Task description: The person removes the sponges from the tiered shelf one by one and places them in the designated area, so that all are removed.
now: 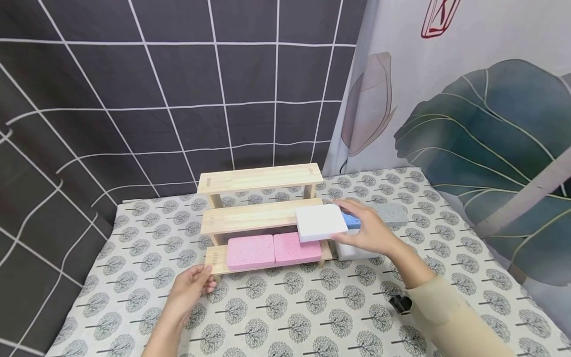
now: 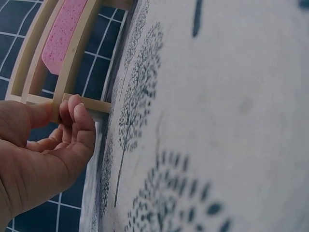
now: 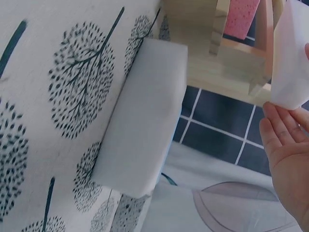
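A three-tier wooden rack (image 1: 263, 215) stands on the table. My left hand (image 1: 189, 290) pinches the left end of its lowest tier, thumb above and fingers curled under, as the left wrist view also shows. Two pink sponges (image 1: 251, 252) lie side by side on that tier. Between thumb and fingers of my right hand (image 1: 372, 233) is a white sponge (image 1: 320, 220), held flat by its right side. It overlaps the right end of the middle tier and part of the right pink sponge (image 1: 296, 250) in the head view.
Right of the rack, a second white sponge (image 3: 145, 116) lies on the tree-patterned tablecloth (image 1: 267, 317). Behind my right hand are a blue sponge (image 1: 351, 221), partly hidden, and a grey sponge (image 1: 392, 214). A dark checked curtain (image 1: 178, 74) hangs behind the table, a leaf-printed one (image 1: 490, 119) at right.
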`<action>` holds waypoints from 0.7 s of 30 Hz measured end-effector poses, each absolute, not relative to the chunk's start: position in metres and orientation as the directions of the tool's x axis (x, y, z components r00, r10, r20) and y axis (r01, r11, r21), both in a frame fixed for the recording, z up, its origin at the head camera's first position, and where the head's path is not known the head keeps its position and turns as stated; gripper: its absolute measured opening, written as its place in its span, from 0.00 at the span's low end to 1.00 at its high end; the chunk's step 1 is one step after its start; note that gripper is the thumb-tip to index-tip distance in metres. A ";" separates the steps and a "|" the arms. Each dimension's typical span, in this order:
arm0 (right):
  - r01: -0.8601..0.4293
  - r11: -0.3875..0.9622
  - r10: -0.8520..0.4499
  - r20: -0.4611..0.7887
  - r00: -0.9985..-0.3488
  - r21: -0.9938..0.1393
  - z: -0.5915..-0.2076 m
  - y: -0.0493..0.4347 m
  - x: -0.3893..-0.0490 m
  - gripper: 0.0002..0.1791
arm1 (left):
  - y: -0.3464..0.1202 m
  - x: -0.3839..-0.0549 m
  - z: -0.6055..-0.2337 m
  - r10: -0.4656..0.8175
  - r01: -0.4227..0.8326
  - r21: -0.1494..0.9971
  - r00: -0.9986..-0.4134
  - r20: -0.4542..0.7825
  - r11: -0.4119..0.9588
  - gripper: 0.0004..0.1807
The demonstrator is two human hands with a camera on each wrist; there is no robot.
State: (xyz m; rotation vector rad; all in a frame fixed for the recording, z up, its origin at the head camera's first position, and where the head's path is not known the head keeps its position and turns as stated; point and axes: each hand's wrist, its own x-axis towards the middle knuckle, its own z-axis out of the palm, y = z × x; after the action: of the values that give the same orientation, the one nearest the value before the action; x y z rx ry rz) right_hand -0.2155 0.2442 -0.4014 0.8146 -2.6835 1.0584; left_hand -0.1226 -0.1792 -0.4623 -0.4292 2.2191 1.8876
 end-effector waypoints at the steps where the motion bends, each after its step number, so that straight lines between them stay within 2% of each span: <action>1: -0.539 0.602 -0.435 0.325 -0.840 -0.589 -0.402 0.246 -0.216 0.47 | -0.179 -0.122 -0.462 -0.090 -0.343 0.928 -0.939 -0.333 0.142 0.21; 11: -0.582 0.550 -0.439 0.385 -0.811 -0.599 -0.406 0.262 -0.217 0.44 | -0.179 -0.122 -0.461 -0.080 -0.339 0.932 -0.940 -0.331 0.125 0.21; 21: -0.534 0.605 -0.396 0.358 -0.846 -0.591 -0.405 0.282 -0.214 0.45 | -0.180 -0.123 -0.461 -0.083 -0.347 0.930 -0.937 -0.339 0.125 0.21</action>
State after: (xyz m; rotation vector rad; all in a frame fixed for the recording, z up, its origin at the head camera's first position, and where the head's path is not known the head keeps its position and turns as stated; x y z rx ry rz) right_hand -0.2138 0.2821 -0.4053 0.7736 -2.6400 1.0666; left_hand -0.1231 -0.1796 -0.4615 -0.4270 2.1933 1.9060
